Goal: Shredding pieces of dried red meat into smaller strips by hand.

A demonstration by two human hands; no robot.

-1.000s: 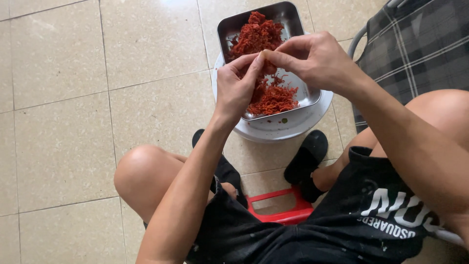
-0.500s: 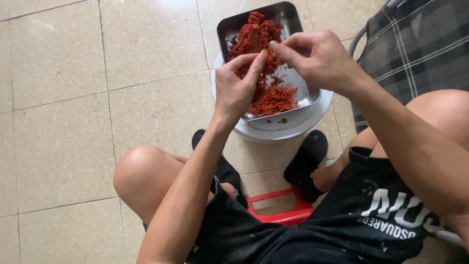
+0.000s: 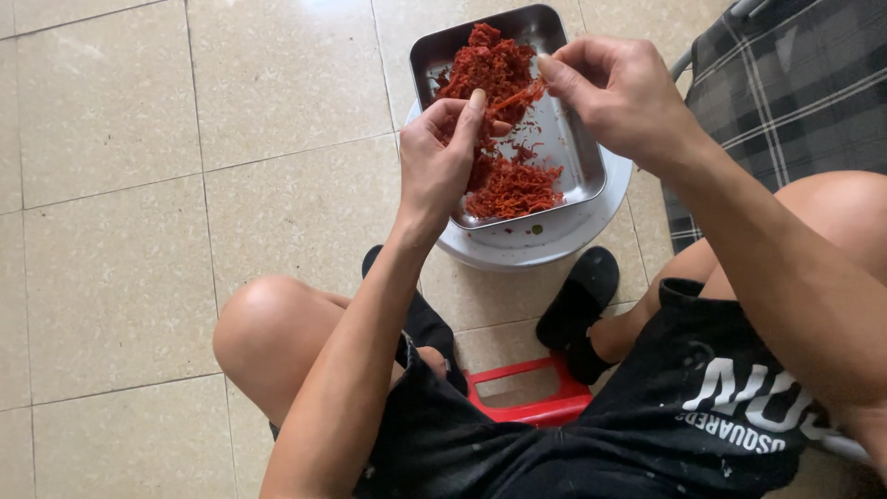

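Tiled floor; both hands, left hand [image 3: 442, 164] and right hand [image 3: 617, 100], pinch red strip [image 3: 516, 96], slanting up-right over tray [image 3: 582, 157].

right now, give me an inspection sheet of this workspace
surface: beige tiled floor.
job's things: rectangular steel tray holding red shredded strands, resting on a round white basin.
clutter: nothing seen.
grippers: left hand and right hand pinch one orange-red strand between them above the tray.
cables: nothing seen.
surroundings: red plastic stool under the seated person, black slippers, grey checked fabric chair at the right.
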